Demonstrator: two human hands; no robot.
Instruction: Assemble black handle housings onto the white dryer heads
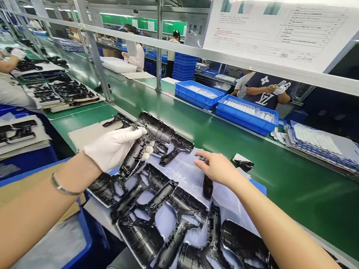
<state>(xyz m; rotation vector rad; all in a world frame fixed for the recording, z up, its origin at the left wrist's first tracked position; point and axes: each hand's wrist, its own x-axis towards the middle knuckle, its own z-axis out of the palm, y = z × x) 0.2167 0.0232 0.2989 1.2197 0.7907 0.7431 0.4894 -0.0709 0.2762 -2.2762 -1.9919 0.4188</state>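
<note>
My left hand [115, 146], in a white glove, is closed around a black plastic housing half [134, 157] shaped like a pistol-grip tool, hollow ribbed side showing. Just beyond it lies another black housing half [156, 127]. My right hand [217, 167] is bare and hovers over the pale sheet [183, 164], fingers curled together. A small dark bit shows at its fingertips, too small to name. Below that hand a black handle-shaped part [207, 187] is partly hidden. Several more black housing halves [182, 225] lie spread nearer to me, some overlapping.
A green bench [291, 196] runs along the far side, with a small black piece [243, 162] on it. Blue trays [246, 117] and stacked sheets [329, 148] stand beyond. A metal rail [244, 64] crosses above. Co-workers sit left and opposite; a blue bin [82, 246] is at lower left.
</note>
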